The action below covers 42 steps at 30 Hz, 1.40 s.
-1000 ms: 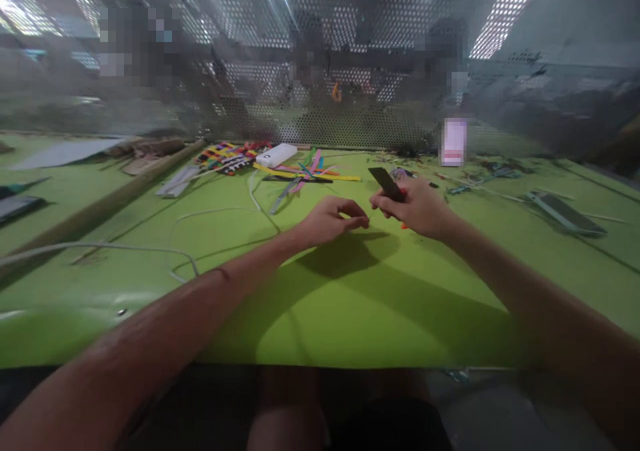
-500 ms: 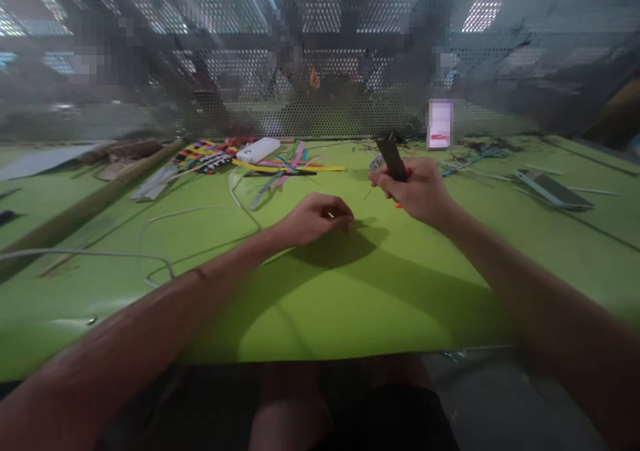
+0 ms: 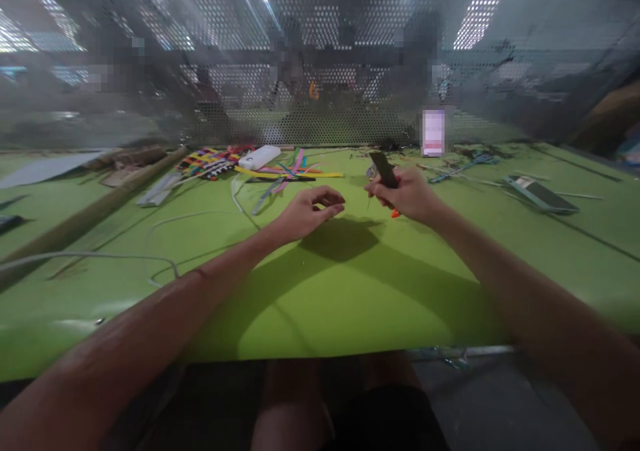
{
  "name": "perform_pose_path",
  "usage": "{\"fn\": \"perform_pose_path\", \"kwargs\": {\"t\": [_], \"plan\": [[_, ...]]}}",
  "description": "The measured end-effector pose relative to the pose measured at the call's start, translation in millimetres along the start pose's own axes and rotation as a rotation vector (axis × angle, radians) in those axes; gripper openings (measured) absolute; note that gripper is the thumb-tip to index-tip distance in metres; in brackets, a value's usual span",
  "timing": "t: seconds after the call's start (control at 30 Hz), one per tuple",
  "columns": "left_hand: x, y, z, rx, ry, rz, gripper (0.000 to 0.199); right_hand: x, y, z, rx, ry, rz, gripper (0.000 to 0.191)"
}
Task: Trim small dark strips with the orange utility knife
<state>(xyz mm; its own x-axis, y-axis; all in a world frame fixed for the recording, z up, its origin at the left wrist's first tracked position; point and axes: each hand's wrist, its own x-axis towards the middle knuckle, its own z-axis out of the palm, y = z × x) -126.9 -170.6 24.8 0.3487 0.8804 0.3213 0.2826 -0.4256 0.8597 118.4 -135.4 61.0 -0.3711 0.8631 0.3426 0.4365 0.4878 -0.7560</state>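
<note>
The tabletop (image 3: pixel 310 311) looks smooth and glossy, the dark strip (image 3: pixel 383 168) matt, the perforated screen (image 3: pixel 320 126) metallic.

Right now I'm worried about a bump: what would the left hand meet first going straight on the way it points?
Most likely the right hand, which holds a dark flat piece. The left hand points toward it across a gap, though depth is unclear from this one view.

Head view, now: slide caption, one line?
Right hand grips a dark flat piece; curled left hand hovers above the green tabletop.
</note>
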Motion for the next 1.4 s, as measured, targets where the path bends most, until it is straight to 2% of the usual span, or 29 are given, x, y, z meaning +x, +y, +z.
{"fn": "perform_pose_path", "kwargs": {"t": [0.17, 0.27, 0.33, 0.43, 0.5, 0.57, 0.67, 0.73, 0.9, 1.03, 1.2, 1.4], "plan": [[-4, 5, 12.8, -0.122, -0.121, 0.010, 0.031, -14, -21, 23, 0.020, -0.141, -0.127, 0.047], [-7, 6, 20.2, -0.190, -0.115, -0.038, 0.033, -16, -27, 29, 0.008, -0.178, -0.206, 0.048], [-8, 6, 21.0, -0.201, -0.063, -0.043, 0.035, -16, -27, 30, 0.002, -0.144, -0.239, 0.044], [-6, 8, 17.4, -0.188, 0.121, 0.019, 0.033, -16, -23, 25, 0.043, -0.090, -0.189, 0.039], [-5, 10, 14.7, -0.197, 0.219, 0.035, 0.030, -15, -20, 21, 0.101, -0.131, -0.104, 0.037], [-5, 12, 13.9, -0.225, 0.239, 0.023, 0.028, -15, -19, 18, 0.142, -0.203, -0.035, 0.035], [-7, 15, 16.6, -0.280, 0.223, 0.008, 0.028, -15, -18, 18, 0.170, -0.277, -0.016, 0.037], [-8, 15, 19.0, -0.312, 0.211, -0.005, 0.029, -15, -19, 21, 0.192, -0.279, -0.039, 0.039], [-9, 16, 18.3, -0.345, 0.178, -0.011, 0.031, -13, -18, 22, 0.221, -0.220, -0.073, 0.036], [-9, 16, 13.1, -0.391, 0.130, -0.041, 0.036, -11, -12, 13, 0.072, -0.153, -0.141, 0.029], [-5, 9, 7.4, -0.419, 0.118, -0.140, 0.039, -9, -5, 3, -0.061, -0.087, -0.239, 0.027], [-5, 7, 6.6, -0.299, -0.128, -0.218, 0.032, -8, -3, 2, -0.223, -0.033, -0.359, 0.025]]}}
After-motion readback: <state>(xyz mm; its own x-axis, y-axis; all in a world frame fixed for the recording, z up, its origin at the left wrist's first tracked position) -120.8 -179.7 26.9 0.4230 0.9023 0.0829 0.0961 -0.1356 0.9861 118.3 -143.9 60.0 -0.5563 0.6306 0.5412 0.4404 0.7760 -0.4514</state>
